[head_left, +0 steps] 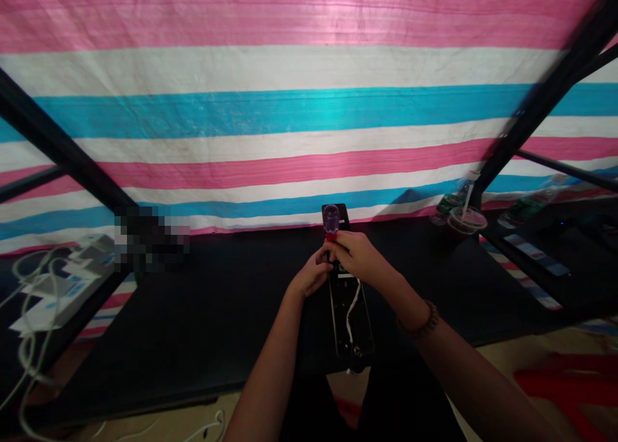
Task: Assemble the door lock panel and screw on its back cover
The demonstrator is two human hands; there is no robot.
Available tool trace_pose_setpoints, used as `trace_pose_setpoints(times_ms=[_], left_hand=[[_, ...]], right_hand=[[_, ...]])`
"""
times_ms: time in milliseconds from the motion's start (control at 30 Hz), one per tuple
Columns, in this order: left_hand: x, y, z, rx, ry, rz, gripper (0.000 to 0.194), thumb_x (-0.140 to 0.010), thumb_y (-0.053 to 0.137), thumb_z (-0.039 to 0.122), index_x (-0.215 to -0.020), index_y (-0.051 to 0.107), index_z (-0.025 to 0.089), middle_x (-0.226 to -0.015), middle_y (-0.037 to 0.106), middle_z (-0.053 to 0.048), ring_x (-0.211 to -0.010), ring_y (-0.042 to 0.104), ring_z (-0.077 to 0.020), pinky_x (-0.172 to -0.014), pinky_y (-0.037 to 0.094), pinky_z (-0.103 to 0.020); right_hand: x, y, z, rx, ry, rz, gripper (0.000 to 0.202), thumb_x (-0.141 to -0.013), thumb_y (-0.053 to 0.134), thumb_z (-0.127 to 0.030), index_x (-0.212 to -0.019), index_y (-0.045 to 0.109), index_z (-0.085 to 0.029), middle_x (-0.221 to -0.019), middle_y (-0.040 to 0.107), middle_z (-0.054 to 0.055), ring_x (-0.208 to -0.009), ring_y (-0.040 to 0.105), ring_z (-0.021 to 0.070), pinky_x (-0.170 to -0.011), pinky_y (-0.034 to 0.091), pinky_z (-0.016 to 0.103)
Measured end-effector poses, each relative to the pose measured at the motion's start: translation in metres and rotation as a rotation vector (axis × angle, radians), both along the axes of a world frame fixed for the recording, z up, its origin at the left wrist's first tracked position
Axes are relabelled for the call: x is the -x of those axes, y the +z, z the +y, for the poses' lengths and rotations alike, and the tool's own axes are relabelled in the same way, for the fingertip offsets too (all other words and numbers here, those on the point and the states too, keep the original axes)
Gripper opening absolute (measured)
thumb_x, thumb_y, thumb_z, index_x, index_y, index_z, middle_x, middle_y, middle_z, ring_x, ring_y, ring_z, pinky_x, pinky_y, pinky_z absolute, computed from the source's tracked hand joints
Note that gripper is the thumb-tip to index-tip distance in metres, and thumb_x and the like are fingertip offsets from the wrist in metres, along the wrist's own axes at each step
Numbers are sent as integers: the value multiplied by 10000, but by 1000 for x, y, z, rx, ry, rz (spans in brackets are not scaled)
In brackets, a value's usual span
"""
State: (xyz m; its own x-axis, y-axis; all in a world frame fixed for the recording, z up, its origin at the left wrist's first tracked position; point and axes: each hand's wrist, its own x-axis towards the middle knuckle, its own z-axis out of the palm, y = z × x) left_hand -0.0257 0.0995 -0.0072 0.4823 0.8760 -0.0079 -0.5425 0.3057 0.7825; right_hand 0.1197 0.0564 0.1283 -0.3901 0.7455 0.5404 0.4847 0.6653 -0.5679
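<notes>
A long black rectangular device (pixel 342 313) with a white cable (pixel 351 316) along it lies lengthwise in front of me on the black table. Over its far half, my right hand (pixel 355 252) grips a screwdriver (pixel 331 219) with a clear purple handle and a red collar. The handle's rounded end points up and away from me; its tip is hidden by my fingers. My left hand (pixel 313 276) is at the device's left edge, its fingers closed together just beneath my right hand. Whatever those fingers pinch is hidden.
White power strips with plugs and cables (pixel 62 294) lie at far left. On the right stand a lidded plastic cup (pixel 467 219) with a straw and green-labelled bottles (pixel 447 205); a phone-like slab (pixel 535 254) lies nearby. Black frame bars (pixel 526 101) slope before a striped sheet (pixel 290 114).
</notes>
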Motion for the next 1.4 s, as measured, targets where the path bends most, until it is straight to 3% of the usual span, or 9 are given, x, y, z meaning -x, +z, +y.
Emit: trace_pose_setpoints(times_ms=[167,333,433,633,867,1033,1167,1233,1400], left_hand=[[1,1,0,5,7,15,501,-572,882,112,-1038,702,157,-905,712,-42,-963,684,-226,-908,490,-316],[0,0,0,2,11,25,458,-567,849,84,-997,711,154,-956,726,-49,-1032,672,-231,-950,464,-307],[0,-1,0,2,11,28,511,-555,826,71,-1042,708,168,-1014,739,-57,-1096,660,-248,-992,446,-324],[1,2,0,3,-4,29,598,-577,792,70,-1155,690,186,-1066,751,-65,-1116,672,-264,-1035,449,-365],[0,6,-3,-28,-9,73,695,-592,802,107,-1265,648,189,-1127,752,-91,-1039,710,-266,-957,522,-390],[4,8,0,-100,87,161,714,-597,835,188,-1283,636,181,-1201,728,-128,-1060,704,-283,-934,545,-409],[16,16,-7,-198,290,263,827,-631,877,263,-1393,559,239,-1422,615,-128,-1187,645,-270,-1002,517,-406],[22,21,-19,-238,368,324,722,-671,875,285,-1344,615,248,-1449,602,-114,-1211,630,-253,-1007,514,-376],[25,35,-57,-272,376,444,348,-757,824,336,-1061,789,171,-1016,804,-107,-952,743,-246,-918,571,-374]], right_hand=[[-2,-1,-7,40,46,-64,221,-979,473,-145,-882,666,-188,-776,713,36,-699,673,154,-699,499,244],[0,-10,-7,145,-50,91,130,-944,558,-201,-1021,660,-183,-745,710,12,-638,672,150,-617,484,227],[0,-17,-5,120,-43,150,137,-948,544,-220,-941,677,-185,-752,711,22,-646,670,154,-635,497,242],[-7,-22,-9,38,-88,171,206,-965,456,-176,-1019,655,-179,-798,699,42,-669,656,156,-678,509,271],[-12,-26,-12,46,-125,241,189,-983,448,-210,-1028,630,-188,-834,706,54,-672,650,154,-645,501,271],[-12,-28,-17,67,-137,338,167,-990,484,-254,-1003,643,-206,-857,726,50,-683,661,158,-653,516,284],[-20,-25,-32,78,-210,552,176,-1003,516,-308,-951,658,-220,-824,720,31,-679,665,149,-667,538,287],[-24,-27,-39,115,-221,719,142,-995,552,-331,-948,640,-230,-866,732,27,-684,676,145,-674,555,292],[-25,-46,-55,315,-201,1057,181,-928,674,-405,-936,626,-231,-870,756,20,-632,686,141,-626,579,298]])
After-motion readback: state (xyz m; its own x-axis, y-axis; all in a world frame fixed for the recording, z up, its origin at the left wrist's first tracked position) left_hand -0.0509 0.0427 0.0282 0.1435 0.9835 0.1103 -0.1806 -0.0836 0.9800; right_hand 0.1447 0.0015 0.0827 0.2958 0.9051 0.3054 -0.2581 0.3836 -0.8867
